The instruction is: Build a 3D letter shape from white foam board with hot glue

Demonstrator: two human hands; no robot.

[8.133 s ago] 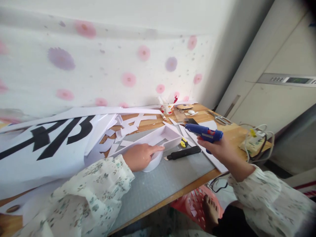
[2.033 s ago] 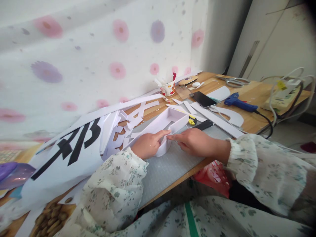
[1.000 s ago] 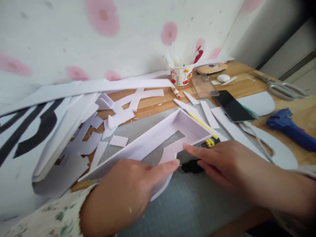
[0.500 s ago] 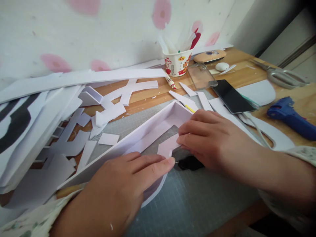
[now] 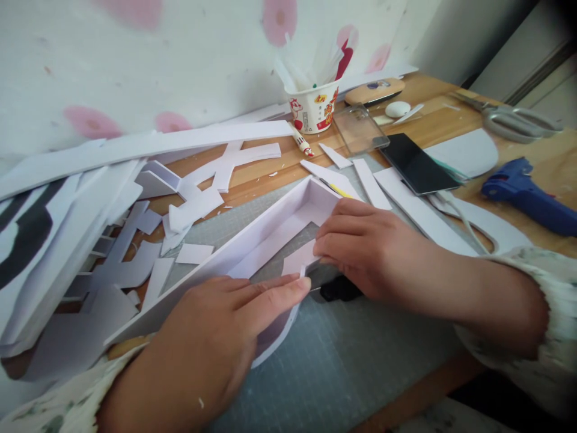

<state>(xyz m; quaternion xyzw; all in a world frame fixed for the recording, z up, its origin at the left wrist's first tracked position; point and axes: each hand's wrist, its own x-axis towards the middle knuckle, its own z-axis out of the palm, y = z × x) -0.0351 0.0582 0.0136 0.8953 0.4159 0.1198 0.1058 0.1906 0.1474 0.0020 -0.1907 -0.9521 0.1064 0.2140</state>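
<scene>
A white foam-board structure (image 5: 265,231) with raised walls lies slantwise on the grey cutting mat (image 5: 338,373). My left hand (image 5: 211,337) rests over its near curved part, fingers closed around a wall, index fingertip at the wall's end. My right hand (image 5: 374,246) pinches the structure's inner edge beside that fingertip; its fingertips are partly hidden. Under the right hand a black object (image 5: 342,290) shows on the mat, too covered to make out. A thin yellow tool (image 5: 336,189) lies just beyond the structure's far corner.
White board scraps (image 5: 193,207) and a stack of sheets (image 5: 67,240) lie left. Behind stand a paper cup (image 5: 313,108) with sticks and a marker (image 5: 301,143). At right are a black phone (image 5: 419,163), a blue glue gun (image 5: 527,195), scissors (image 5: 514,120) and a clear case (image 5: 360,129).
The whole view has shifted slightly, with most things a little further left and up. Both hands keep nearly the same hold on the structure.
</scene>
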